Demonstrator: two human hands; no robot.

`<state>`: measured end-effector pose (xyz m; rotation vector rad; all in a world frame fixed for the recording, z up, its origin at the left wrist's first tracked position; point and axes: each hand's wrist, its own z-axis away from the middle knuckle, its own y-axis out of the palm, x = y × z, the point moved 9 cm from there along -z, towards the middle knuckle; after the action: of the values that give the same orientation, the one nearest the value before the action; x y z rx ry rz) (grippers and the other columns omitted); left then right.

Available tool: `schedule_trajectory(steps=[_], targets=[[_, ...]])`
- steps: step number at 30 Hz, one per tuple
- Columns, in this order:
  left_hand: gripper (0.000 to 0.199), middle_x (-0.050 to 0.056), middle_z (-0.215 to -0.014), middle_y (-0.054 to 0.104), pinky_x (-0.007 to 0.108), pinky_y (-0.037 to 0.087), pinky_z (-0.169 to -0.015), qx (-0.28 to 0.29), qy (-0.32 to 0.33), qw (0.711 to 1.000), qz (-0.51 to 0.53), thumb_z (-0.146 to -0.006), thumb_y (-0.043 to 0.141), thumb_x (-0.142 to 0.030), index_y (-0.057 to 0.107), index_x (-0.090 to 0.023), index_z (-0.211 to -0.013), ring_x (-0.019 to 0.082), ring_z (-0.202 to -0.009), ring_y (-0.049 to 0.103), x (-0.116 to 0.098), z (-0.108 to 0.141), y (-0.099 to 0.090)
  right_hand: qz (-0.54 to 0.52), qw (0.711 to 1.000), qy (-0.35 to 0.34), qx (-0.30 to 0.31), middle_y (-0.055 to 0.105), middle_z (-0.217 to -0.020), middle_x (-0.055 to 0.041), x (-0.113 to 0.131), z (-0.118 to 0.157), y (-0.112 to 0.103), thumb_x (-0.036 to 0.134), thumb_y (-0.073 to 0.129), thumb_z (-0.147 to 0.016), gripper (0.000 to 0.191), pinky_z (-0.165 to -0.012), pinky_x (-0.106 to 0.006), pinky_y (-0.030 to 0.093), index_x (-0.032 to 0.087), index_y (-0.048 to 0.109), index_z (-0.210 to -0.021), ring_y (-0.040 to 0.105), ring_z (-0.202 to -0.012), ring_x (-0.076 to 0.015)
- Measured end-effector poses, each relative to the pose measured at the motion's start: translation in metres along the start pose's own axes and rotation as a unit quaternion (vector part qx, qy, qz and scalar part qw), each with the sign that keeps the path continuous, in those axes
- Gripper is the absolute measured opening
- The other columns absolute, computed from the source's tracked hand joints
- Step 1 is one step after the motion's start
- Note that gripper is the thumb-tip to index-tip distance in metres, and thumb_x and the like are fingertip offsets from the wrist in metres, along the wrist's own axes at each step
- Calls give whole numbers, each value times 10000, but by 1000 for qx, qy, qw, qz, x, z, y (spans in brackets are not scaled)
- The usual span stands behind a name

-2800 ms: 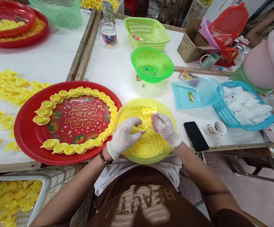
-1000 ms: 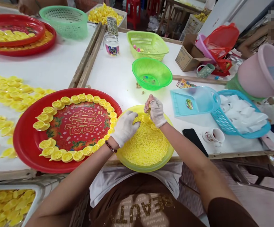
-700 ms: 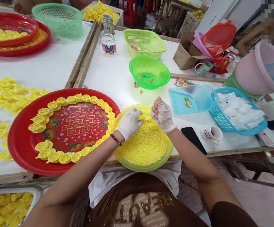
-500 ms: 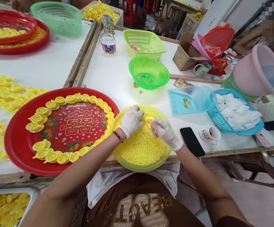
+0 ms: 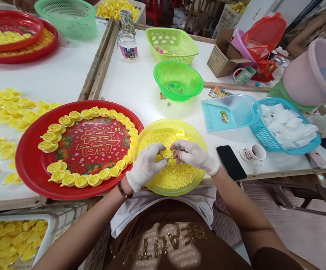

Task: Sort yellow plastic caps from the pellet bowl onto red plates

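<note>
My left hand (image 5: 148, 163), in a white glove with bare fingertips, pinches a small round yellow plastic cup piece (image 5: 166, 153) over the yellow bowl (image 5: 200, 140). At the piece's right side is my gloved right hand (image 5: 195, 154), its thumb and fingertips pressed together; what they hold, if anything, is too small to make out. Loose yellow pellets (image 5: 177, 180) fill the bowl beneath both hands. Another yellow cup piece (image 5: 180, 134) lies on the pellets near the far rim. To the left, a red round tray (image 5: 29, 161) carries a ring of similar pieces.
Beyond the bowl stand a green bowl (image 5: 178, 80) and a green basket (image 5: 172, 45). A phone (image 5: 231, 162), a cup (image 5: 253, 153), a blue scoop (image 5: 230, 112) and a blue basket (image 5: 285, 146) are at right. Yellow pieces (image 5: 8, 108) lie left.
My left hand has drawn back toward me from the bowl's far side, now with the cup piece. My right hand has closed in beside it. The view has shifted slightly.
</note>
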<state>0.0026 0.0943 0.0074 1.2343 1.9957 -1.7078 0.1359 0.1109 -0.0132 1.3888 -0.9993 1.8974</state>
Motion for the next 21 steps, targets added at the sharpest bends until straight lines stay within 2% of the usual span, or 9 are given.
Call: schedule_trajectory(steps=[2, 6, 10, 11, 13, 15, 17, 19, 21], targets=[[248, 54, -1001, 719, 323, 555, -817, -5, -10, 1000, 19, -834, 690, -230, 606, -163, -1058, 189, -875, 687, 4, 1, -2, 34, 999, -3, -24, 607, -863, 1, 1, 4, -3, 303, 528, -937, 167, -653, -269, 487, 198, 576, -1058, 602, -673, -111], [222, 46, -989, 721, 329, 551, -806, -4, -14, 999, 32, -834, 694, -236, 612, -172, -1030, 193, -877, 689, 5, 2, 0, 120, 989, -14, -91, 579, -745, 23, 7, 4, -3, 383, 628, -904, 183, -597, -258, 427, 206, 586, -923, 518, -625, -110], [245, 45, -977, 719, 336, 553, -795, 11, -33, 998, 49, -835, 703, -243, 615, -170, -1052, 187, -846, 683, 8, 6, 6, 45, 998, 8, -44, 616, -809, 12, 1, 2, 4, 293, 468, -965, 125, -613, -273, 484, 209, 558, -988, 606, -626, -120], [254, 44, -972, 717, 339, 554, -795, 10, -39, 998, 51, -833, 707, -241, 614, -169, -1058, 186, -842, 681, 9, 8, 5, 58, 997, 6, -42, 634, -838, 3, 0, 5, 2, 255, 446, -961, 139, -640, -286, 501, 210, 558, -1030, 632, -657, -132], [266, 43, -986, 713, 343, 556, -819, -5, -45, 997, 55, -829, 713, -234, 611, -174, -1067, 189, -873, 681, 10, 12, -2, 169, 983, -22, -69, 670, -928, -36, 4, 12, -7, 195, 450, -936, 194, -752, -331, 520, 203, 575, -1085, 665, -796, -175], [269, 54, -1037, 700, 348, 551, -869, -35, -39, 997, 52, -823, 720, -232, 607, -180, -1062, 196, -950, 673, 8, 15, -17, 326, 938, -66, -101, 677, -1048, -90, 12, 21, -9, 175, 467, -927, 221, -881, -386, 492, 188, 608, -1097, 645, -959, -228], [246, 67, -1059, 676, 346, 543, -893, -69, -32, 997, 29, -825, 715, -244, 610, -181, -1039, 197, -984, 652, 11, 18, -42, 444, 887, -98, -86, 657, -1107, -127, 12, 27, 4, 220, 478, -955, 219, -910, -419, 466, 177, 629, -1109, 610, -1013, -268], [210, 67, -1024, 658, 341, 536, -879, -106, -51, 993, -22, -838, 692, -254, 615, -178, -1018, 188, -945, 632, 25, 25, -76, 516, 847, -117, -51, 651, -1099, -136, 7, 32, 23, 295, 526, -959, 216, -873, -439, 453, 176, 646, -1094, 590, -994, -295], [201, 60, -980, 655, 331, 529, -842, -154, -102, 979, -83, -842, 671, -268, 619, -173, -1012, 178, -880, 619, 51, 40, -118, 548, 827, -124, -21, 657, -1034, -123, 1, 35, 43, 354, 559, -954, 220, -829, -445, 441, 181, 655, -1050, 584, -951, -302]])
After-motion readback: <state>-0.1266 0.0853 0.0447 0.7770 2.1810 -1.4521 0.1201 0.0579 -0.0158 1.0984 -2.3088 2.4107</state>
